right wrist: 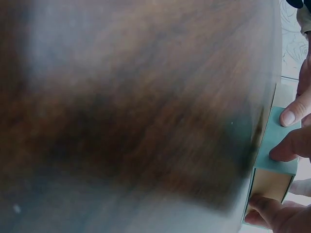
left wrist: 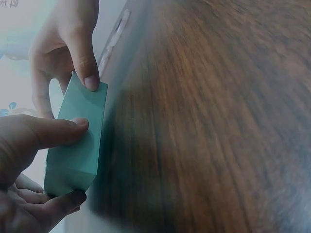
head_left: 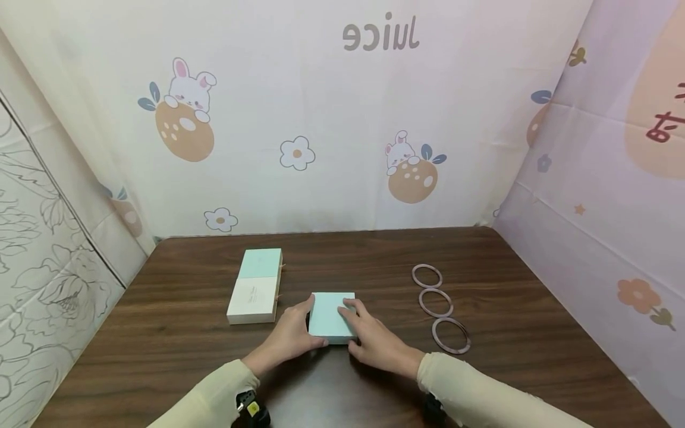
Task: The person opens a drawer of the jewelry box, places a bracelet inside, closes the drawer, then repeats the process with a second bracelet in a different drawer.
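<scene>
Mint-green box [head_left: 332, 318], small, plain and sharp-edged, sits between a person's two hands at the near middle of a dark wood-grain desk [head_left: 176, 339]. Its top is flat, unmarked and nearly square, paler than the smooth near face, which the wrist views render in a deeper teal. At the right end, the right wrist view shows a tan panel framed by thin green edges. Whether the base touches the wood cannot be told.

The left hand's grip [head_left: 293, 331] is clamped on the box, thumb against the near face and fingers around the left end. The right hand's grip [head_left: 380, 346] is also closed on it, thumb on the near face toward the right, with fingers at the top and the tan end.

Just beyond the left hand lies a longer box [head_left: 255, 291], mint on its far half and white, with faint lettering, on the near half. Three pale lilac rings [head_left: 436, 290] run far to near at right, beside a printed cloth backdrop [head_left: 342, 107] behind.
</scene>
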`<state>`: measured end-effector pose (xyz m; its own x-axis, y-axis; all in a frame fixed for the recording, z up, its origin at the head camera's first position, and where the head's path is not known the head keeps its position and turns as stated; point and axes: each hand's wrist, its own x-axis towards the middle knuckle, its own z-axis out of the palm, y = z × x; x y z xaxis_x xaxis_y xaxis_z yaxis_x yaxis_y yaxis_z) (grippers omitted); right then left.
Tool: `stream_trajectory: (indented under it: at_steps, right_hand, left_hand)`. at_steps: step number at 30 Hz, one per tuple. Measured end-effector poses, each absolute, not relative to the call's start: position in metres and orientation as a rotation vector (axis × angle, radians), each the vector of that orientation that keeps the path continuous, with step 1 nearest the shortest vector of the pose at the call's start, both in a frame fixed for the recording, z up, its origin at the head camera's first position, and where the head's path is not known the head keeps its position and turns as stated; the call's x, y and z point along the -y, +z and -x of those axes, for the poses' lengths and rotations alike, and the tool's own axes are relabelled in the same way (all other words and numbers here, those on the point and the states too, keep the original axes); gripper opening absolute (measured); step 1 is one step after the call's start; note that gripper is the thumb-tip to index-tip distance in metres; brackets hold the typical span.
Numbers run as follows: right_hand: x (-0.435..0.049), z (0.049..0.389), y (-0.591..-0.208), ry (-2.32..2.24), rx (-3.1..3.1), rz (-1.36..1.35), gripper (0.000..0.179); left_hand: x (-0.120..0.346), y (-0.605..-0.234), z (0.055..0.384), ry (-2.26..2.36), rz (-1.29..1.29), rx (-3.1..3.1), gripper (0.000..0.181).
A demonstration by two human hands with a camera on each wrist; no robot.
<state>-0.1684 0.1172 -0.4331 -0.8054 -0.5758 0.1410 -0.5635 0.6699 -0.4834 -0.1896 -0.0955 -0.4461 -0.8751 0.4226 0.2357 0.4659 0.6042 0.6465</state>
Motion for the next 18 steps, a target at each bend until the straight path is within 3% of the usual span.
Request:
stream_trajectory:
  at_steps: [18]
  right_hand:
    - [-0.1204,0.1766,-0.4399,-0.781,-2.817,0.986,0.061]
  left_hand:
    - [0.0947,-0.4532,0.1898,-1.149,0.755,2.798,0.095]
